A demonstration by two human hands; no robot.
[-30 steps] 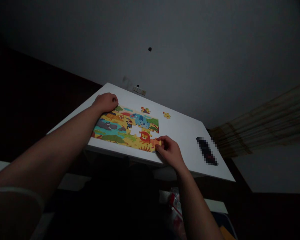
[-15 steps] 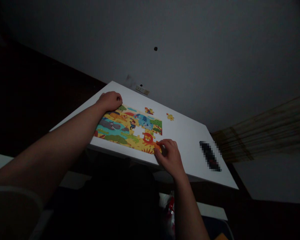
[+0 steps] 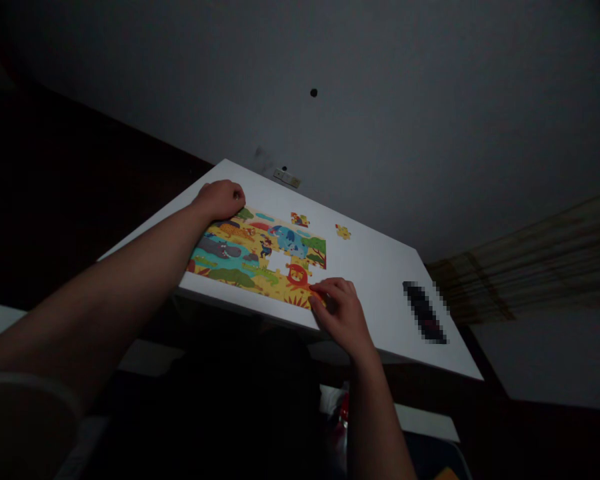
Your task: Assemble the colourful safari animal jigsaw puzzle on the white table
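Observation:
A colourful animal jigsaw puzzle (image 3: 230,275) lies flat on a white table, with a hippo, an elephant and a lion on it. White table shows through a gap near its middle and another at the right edge. My left hand (image 3: 223,199) rests at the puzzle's far left corner, its fingers curled in, with nothing visible in them. At the near right corner, my right hand (image 3: 343,313) has thumb and fingertips on the orange lion-body puzzle piece (image 3: 320,295), partly covering it. Beyond the puzzle lie two loose pieces, a multicoloured piece (image 3: 300,219) and a yellow piece (image 3: 343,231).
A dark, pixelated object (image 3: 425,312) lies on the right part of the white table (image 3: 375,287). Behind the table rises a grey wall with a socket strip (image 3: 287,178). A curtain (image 3: 480,280) hangs at the right. The room is dim.
The view has shifted slightly. My right fingers have moved a little on the corner piece, their tips now further over it. My left hand stays where it was.

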